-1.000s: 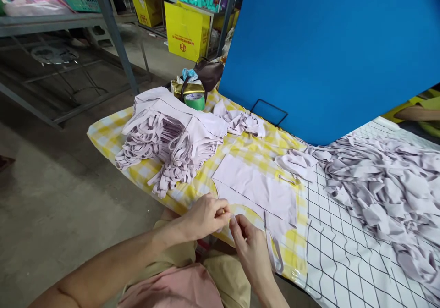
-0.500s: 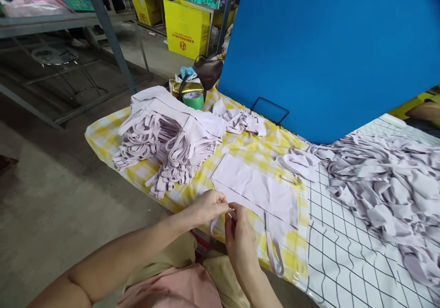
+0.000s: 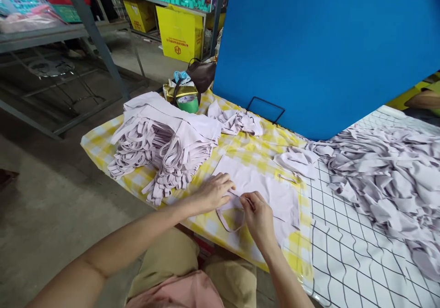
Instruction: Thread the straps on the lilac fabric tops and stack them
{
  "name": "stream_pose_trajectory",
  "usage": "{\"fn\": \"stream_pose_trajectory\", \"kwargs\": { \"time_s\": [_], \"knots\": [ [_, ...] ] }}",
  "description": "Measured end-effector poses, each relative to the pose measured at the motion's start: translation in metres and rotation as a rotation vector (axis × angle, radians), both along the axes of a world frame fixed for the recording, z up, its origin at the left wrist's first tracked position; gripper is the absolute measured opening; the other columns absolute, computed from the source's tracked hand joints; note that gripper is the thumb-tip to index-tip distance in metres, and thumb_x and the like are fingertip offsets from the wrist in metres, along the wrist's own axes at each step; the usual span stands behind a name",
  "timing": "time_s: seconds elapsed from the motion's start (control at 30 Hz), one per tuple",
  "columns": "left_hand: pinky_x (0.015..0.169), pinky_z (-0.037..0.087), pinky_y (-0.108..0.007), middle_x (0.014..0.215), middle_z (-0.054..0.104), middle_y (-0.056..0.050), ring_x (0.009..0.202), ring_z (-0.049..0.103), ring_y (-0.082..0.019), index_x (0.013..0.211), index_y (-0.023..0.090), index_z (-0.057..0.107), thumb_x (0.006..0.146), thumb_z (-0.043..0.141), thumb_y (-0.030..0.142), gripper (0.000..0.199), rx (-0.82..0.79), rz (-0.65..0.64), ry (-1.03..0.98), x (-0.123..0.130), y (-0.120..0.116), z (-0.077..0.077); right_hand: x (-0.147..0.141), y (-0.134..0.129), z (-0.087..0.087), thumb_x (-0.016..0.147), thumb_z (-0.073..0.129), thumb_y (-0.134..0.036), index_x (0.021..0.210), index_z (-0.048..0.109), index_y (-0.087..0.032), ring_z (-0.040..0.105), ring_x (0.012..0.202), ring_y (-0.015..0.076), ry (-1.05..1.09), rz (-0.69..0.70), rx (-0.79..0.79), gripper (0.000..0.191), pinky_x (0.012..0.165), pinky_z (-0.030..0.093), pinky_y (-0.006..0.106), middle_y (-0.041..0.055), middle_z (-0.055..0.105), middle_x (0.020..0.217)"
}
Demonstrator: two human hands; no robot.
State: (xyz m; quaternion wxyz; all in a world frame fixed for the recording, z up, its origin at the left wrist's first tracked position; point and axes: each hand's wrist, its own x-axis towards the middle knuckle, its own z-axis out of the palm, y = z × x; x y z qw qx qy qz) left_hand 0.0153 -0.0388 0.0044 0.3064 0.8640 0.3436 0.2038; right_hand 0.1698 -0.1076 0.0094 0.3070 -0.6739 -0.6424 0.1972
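A pale lilac strappy top point(image 3: 261, 186) lies flat on the yellow checked cloth in front of me. My left hand point(image 3: 217, 192) rests at its near edge, fingers bent and closed on the fabric. Just to the right, my right hand point(image 3: 258, 214) pinches the same edge close to a strap; its fingertips partly hide what they grip. One thin strap point(image 3: 225, 221) loops down below the edge between my hands. Left of the top stands a thick stack of similar lilac tops point(image 3: 165, 129), their straps hanging toward me.
A large heap of lilac pieces point(image 3: 388, 175) covers the white gridded cloth point(image 3: 333, 253) at right. A blue board point(image 3: 309, 51) rises behind the table. Green tape point(image 3: 188, 104) and a dark bag point(image 3: 202, 74) sit at the back. Small scissors-like snips point(image 3: 287, 178) lie beyond the top.
Both hands have moved from below the top's near edge up onto it. The right hand has shifted right, and the fingertips, which were together, are now slightly apart.
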Motion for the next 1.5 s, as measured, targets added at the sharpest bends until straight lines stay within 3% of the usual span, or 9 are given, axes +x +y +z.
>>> {"fn": "stream_pose_trajectory", "kwargs": {
  "time_s": [0.1, 0.3, 0.63, 0.93, 1.5],
  "knots": [
    [0.085, 0.041, -0.03, 0.1, 0.054, -0.007, 0.096, 0.049, -0.02, 0.099, 0.015, 0.054, 0.078, 0.054, 0.012, 0.021, 0.265, -0.157, 0.138, 0.008, 0.008, -0.007, 0.01, 0.014, -0.007, 0.08, 0.043, -0.031, 0.069, 0.058, -0.018, 0.055, 0.062, 0.0162, 0.056, -0.053, -0.096, 0.022, 0.059, 0.039, 0.027, 0.0033, 0.059, 0.069],
    [0.073, 0.044, -0.028, 0.086, 0.057, -0.005, 0.084, 0.053, -0.018, 0.084, 0.014, 0.057, 0.085, 0.043, 0.008, 0.015, 0.435, -0.23, 0.304, 0.018, 0.015, -0.01, 0.016, 0.023, -0.017, 0.077, 0.042, -0.033, 0.067, 0.057, -0.018, 0.054, 0.056, 0.0169, 0.088, -0.074, -0.142, 0.023, 0.055, 0.037, 0.027, 0.0029, 0.058, 0.06],
    [0.074, 0.042, -0.029, 0.086, 0.057, -0.005, 0.087, 0.05, -0.018, 0.081, 0.015, 0.057, 0.09, 0.044, 0.02, 0.017, 0.337, -0.089, 0.248, 0.024, 0.019, -0.015, 0.015, 0.025, -0.015, 0.079, 0.042, -0.025, 0.066, 0.055, -0.02, 0.053, 0.06, 0.0164, 0.046, -0.051, -0.136, 0.019, 0.059, 0.037, 0.026, 0.0033, 0.058, 0.067],
    [0.078, 0.041, -0.028, 0.085, 0.059, -0.003, 0.089, 0.049, -0.017, 0.082, 0.017, 0.064, 0.084, 0.056, 0.022, 0.009, 0.124, -0.088, 0.148, 0.025, 0.03, -0.016, 0.013, 0.033, -0.012, 0.08, 0.044, -0.013, 0.068, 0.056, -0.018, 0.051, 0.062, 0.0144, -0.074, -0.007, -0.158, 0.018, 0.059, 0.033, 0.024, 0.0029, 0.058, 0.07],
    [0.08, 0.041, -0.029, 0.082, 0.058, -0.003, 0.089, 0.047, -0.018, 0.074, 0.017, 0.06, 0.084, 0.053, 0.02, 0.013, 0.07, -0.145, 0.196, 0.028, 0.036, -0.011, 0.007, 0.034, -0.01, 0.082, 0.044, -0.009, 0.069, 0.055, -0.017, 0.05, 0.06, 0.0143, -0.15, -0.041, -0.16, 0.018, 0.057, 0.03, 0.024, 0.004, 0.058, 0.073]
  ]
}}
